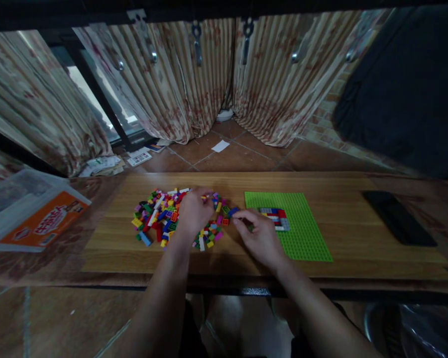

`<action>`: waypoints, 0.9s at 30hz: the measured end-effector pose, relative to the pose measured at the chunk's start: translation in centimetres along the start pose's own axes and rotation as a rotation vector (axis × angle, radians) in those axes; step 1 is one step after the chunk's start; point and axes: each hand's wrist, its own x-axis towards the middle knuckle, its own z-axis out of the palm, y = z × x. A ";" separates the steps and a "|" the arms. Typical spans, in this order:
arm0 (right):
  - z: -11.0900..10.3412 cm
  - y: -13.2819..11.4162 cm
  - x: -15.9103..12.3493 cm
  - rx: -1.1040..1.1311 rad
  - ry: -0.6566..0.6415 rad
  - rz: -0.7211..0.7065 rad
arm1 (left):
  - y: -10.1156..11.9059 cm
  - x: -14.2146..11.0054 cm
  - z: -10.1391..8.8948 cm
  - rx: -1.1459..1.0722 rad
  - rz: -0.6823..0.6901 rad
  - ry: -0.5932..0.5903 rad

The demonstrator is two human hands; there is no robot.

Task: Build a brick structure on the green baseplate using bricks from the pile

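The left hand (196, 211) covers part of the loose brick pile (159, 216), and its fingertips are mostly hidden behind its own back; the fingers are curled, but whether they have hold of a brick I cannot tell. The right hand (259, 233) has its thumb and index finger brought nearly together at a blue brick (233, 211); whether they grip it or only touch it is too small and dim to tell, and its other fingers are tucked out of sight. The right hand also overlaps the left edge of the green baseplate (308, 238), hiding part of that edge and perhaps some of the built patch (278, 219).

The pile spreads over the left half of the wooden tabletop (112, 248), under and around the left hand and reaching to the right hand's fingertips. The baseplate lies right of the middle, between the tabletop's far and near edges, its built patch just beyond the right hand. A dark flat object (397, 218) lies near the right edge, its surface hard to make out. Past the left edge, a clear plastic box (45, 214) with an orange label is cut off by the view.
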 end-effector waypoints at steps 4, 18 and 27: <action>4.0 -1.2 0.5 -0.049 -0.098 -0.064 | -1.5 1.0 -2.3 -0.093 -0.152 0.227; 9.1 -2.5 2.3 -0.246 -0.013 -0.033 | -1.0 0.9 -3.0 -0.206 -0.156 0.233; 2.0 -0.6 2.1 0.019 0.119 0.035 | -0.2 0.3 0.1 -0.398 0.054 -0.186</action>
